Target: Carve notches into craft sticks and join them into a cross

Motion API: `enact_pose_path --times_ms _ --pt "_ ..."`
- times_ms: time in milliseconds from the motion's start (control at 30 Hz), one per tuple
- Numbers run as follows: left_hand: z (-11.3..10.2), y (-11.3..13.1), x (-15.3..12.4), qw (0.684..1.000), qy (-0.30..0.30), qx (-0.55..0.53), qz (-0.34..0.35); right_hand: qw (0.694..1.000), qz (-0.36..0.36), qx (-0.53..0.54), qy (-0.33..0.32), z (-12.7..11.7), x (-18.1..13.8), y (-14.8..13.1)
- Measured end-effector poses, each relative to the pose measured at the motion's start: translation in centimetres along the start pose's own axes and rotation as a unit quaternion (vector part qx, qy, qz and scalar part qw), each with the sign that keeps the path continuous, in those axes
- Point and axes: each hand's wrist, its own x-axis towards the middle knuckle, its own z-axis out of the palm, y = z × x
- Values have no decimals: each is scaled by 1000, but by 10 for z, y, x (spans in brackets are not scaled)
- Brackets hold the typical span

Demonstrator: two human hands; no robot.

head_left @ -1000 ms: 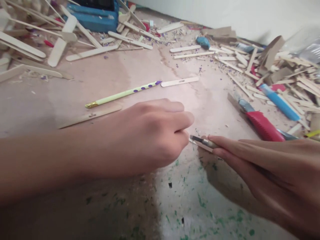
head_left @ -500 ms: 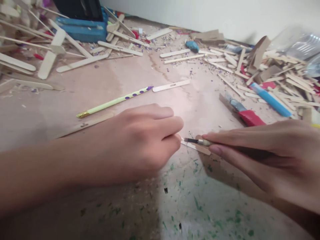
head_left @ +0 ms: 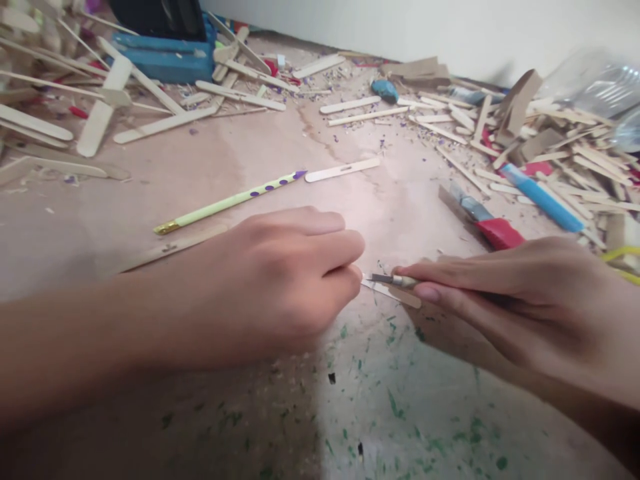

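Note:
My left hand [head_left: 290,280] is closed, its fingertips pressing one end of a popsicle stick [head_left: 400,297] against the tabletop; most of that end is hidden beneath the fingers. Between thumb and forefinger, my right hand [head_left: 525,307] pinches a craft knife [head_left: 404,281]. Its blade lies low at the stick, close to my left fingertips; whether it touches the wood I cannot tell. Beyond my left hand lies a pale green pencil [head_left: 225,207] with purple dots. A slotted popsicle stick [head_left: 345,170] sits at its tip, and another notched stick [head_left: 175,248] runs partly behind my left wrist.
A red-handled cutter [head_left: 500,232] lies just past my right hand, near a blue marker-like tube [head_left: 543,198]. Heaps of cut sticks [head_left: 595,160] fill the right and back left. At the back stand a blue holder [head_left: 165,57] and a white wall [head_left: 400,30].
My right hand has shifted slightly left with the craft knife, whose blade now lies a bit differently at the stick. My left hand stays nearly in place.

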Motion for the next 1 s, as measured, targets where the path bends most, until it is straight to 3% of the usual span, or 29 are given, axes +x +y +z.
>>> enact_pose_path --times_ms 733,1000 --pt "0 0 1 1000 -5 18 3 996 -80 22 -43 -2 7 21" --pt "0 -1 0 1000 -11 2 0 997 -70 13 -42 0 4 19"
